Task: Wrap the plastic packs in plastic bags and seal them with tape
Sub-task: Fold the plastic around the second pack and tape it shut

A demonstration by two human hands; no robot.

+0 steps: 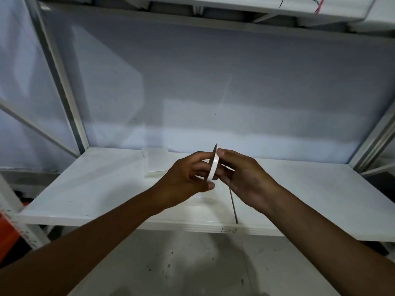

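Observation:
A thin roll of clear tape (213,163) stands on edge in the air above the white shelf (106,189). My left hand (188,174) grips its left side, thumb under the lower rim. My right hand (239,174) pinches the roll from the right, a fingertip on its upper rim. A clear plastic pack (155,162) lies flat on the shelf, behind and left of my left hand. Another transparent pack or bag (205,201) lies on the shelf just below my hands; its outline is faint.
White metal uprights (64,86) (376,137) frame the shelf on both sides, with a pale wall behind. An upper shelf (235,5) hangs overhead. A seam (233,204) splits the shelf board. An orange object (8,225) shows at the lower left.

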